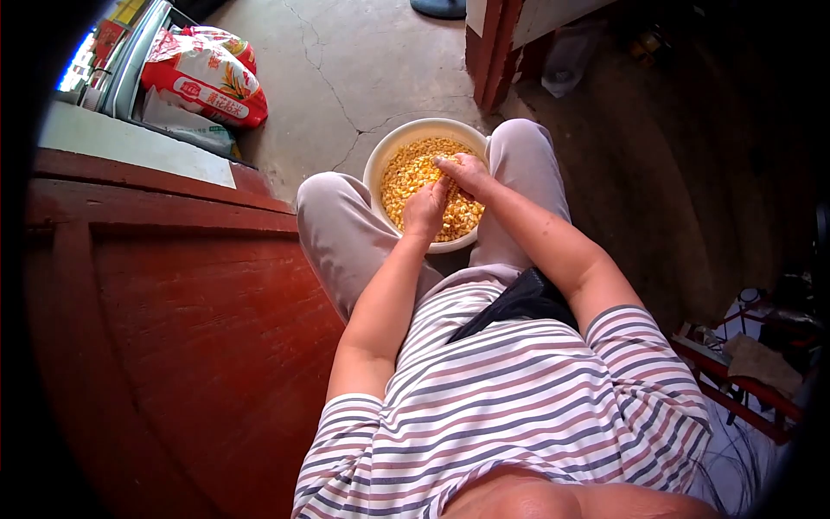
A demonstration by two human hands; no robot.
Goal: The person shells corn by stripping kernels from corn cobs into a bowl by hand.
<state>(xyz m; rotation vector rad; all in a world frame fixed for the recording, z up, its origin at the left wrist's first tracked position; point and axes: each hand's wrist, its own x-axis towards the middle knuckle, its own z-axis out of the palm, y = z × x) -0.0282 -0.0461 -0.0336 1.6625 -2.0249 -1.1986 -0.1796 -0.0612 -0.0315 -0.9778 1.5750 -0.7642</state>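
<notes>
A round, pale basin [378, 173] stands between my knees, holding many loose yellow corn kernels [405, 164]. Over the kernels, my left hand [424, 210] is closed, its thumb pointing up toward the other hand. My right hand [467, 175] is closed as well, its fingers meeting the left thumb. Between them is a corn cob [449, 162], mostly covered by my fingers, so its length and how many kernels are on it cannot be made out.
A red wooden door or panel [207, 329] is close on my left. Red and white bags [207, 82] lie beyond it. A red door post [494, 60] rises ahead on the right. Cracked concrete floor [303, 78] lies in front. A red-framed rack [735, 389] with items is at lower right.
</notes>
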